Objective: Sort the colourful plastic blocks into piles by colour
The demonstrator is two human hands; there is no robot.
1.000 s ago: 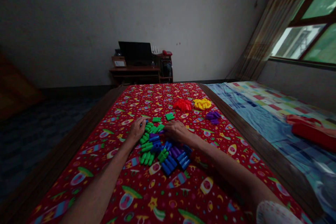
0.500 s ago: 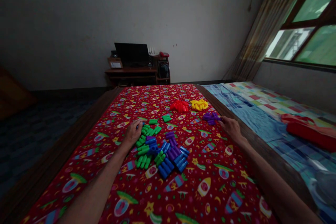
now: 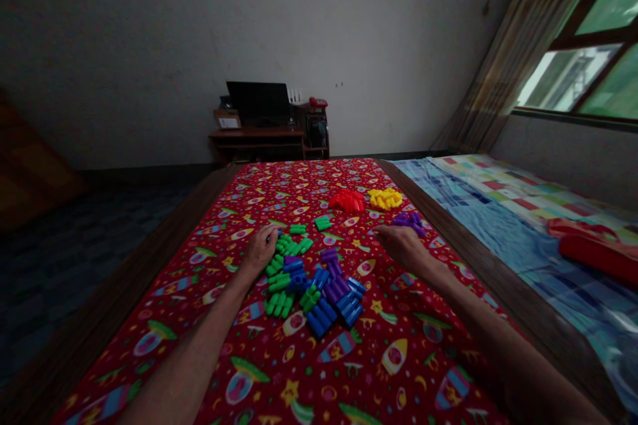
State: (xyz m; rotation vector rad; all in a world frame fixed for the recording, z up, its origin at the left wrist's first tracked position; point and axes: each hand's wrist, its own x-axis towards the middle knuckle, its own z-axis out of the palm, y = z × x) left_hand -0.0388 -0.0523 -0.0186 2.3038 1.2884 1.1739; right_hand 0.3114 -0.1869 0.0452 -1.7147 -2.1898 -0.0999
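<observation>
A mixed heap of green, blue and purple plastic blocks [image 3: 309,282] lies on a red cloth with rocket prints [image 3: 319,358]. My left hand [image 3: 259,249] rests at the heap's left edge, fingers curled against green blocks [image 3: 286,246]. My right hand [image 3: 401,246] hovers palm down to the right of the heap, just in front of a small purple pile [image 3: 409,219]; it seems to hold nothing. Farther back lie a red pile [image 3: 347,200], a yellow pile [image 3: 385,198] and two loose green blocks [image 3: 323,222].
The cloth covers a wooden table with a dark rim [image 3: 478,252]. A blue patterned bed cover [image 3: 523,226] lies to the right with a red object [image 3: 593,252] on it. A desk with a screen [image 3: 264,123] stands at the far wall. A curtained window [image 3: 573,73] is at right.
My right hand went from the heap out to the purple pile, and now has drawn back toward the middle. My left hand stayed at the heap's left edge.
</observation>
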